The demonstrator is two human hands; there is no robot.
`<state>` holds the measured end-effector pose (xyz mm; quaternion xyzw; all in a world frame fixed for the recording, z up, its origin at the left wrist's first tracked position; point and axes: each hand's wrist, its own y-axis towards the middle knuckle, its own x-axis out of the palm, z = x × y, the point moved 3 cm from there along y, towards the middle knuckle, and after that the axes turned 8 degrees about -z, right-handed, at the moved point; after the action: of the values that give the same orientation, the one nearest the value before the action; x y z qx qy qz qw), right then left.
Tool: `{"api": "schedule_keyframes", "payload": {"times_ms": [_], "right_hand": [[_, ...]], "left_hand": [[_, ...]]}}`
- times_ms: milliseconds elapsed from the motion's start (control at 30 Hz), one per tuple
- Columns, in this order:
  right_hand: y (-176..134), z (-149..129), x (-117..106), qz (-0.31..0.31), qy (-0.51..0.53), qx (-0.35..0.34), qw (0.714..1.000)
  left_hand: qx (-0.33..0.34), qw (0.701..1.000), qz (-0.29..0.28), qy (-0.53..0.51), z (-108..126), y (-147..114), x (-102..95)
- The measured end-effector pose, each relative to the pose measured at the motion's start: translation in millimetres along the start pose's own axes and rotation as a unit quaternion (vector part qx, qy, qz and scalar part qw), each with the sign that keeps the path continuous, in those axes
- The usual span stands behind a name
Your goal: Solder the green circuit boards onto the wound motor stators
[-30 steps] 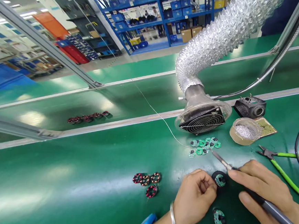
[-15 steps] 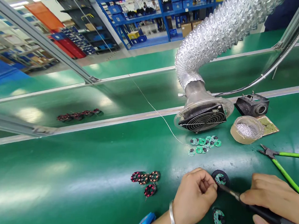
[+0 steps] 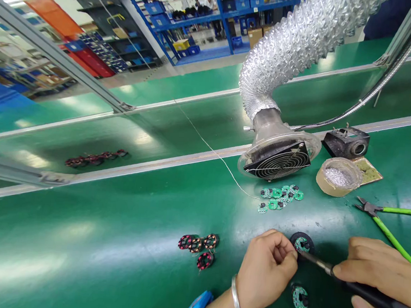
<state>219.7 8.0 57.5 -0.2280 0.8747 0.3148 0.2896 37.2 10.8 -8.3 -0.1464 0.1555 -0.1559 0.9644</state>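
Observation:
My right hand (image 3: 381,277) is closed around the dark handle of a soldering iron (image 3: 361,292). Its tip meets the edge of a round green circuit board (image 3: 302,243), which sits on a black ring-shaped part (image 3: 310,239). At the left side of that board, my left hand (image 3: 271,266) pinches with thumb and forefinger; whatever is between them is too small or hidden to make out. A second round board (image 3: 300,298) lies just below, nearer to me. Left of my left hand are several wound coil rings (image 3: 198,246) with red and orange windings.
A fume extractor hood (image 3: 280,155) hangs over several small green boards (image 3: 282,196). To the right are a tub of silvery solder bits (image 3: 338,177), a yellowish sponge (image 3: 368,171), a black iron holder (image 3: 347,143) and green-handled cutters (image 3: 370,208). A thin wire (image 3: 222,161) crosses the bench.
The camera view has shifted slightly. My right hand and the soldering iron have moved a little to the right, while the tip stays at the board. My left hand keeps its pinch.

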Motion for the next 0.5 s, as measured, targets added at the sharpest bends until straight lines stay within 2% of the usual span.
{"api": "schedule_keyframes", "payload": {"times_ms": [133, 300, 433, 500], "right_hand": [[-2, 3, -4, 0.005, -0.002, -0.003, 1.0], [-3, 8, -4, -0.017, -0.013, -0.017, 1.0], [-2, 20, 6, 0.013, -0.046, -0.024, 0.999], [1, 28, 15, -0.007, -0.041, -0.021, 0.999]], "left_hand": [[0.0, 1.0, -0.003, -0.001, 0, 1, 0.1], [-0.005, 1.0, -0.011, -0.003, 0, 0, 0.4], [-0.004, 1.0, -0.013, -0.004, 1, -1, 0.8], [-0.004, 1.0, -0.009, -0.006, 1, 0, -0.1]]}}
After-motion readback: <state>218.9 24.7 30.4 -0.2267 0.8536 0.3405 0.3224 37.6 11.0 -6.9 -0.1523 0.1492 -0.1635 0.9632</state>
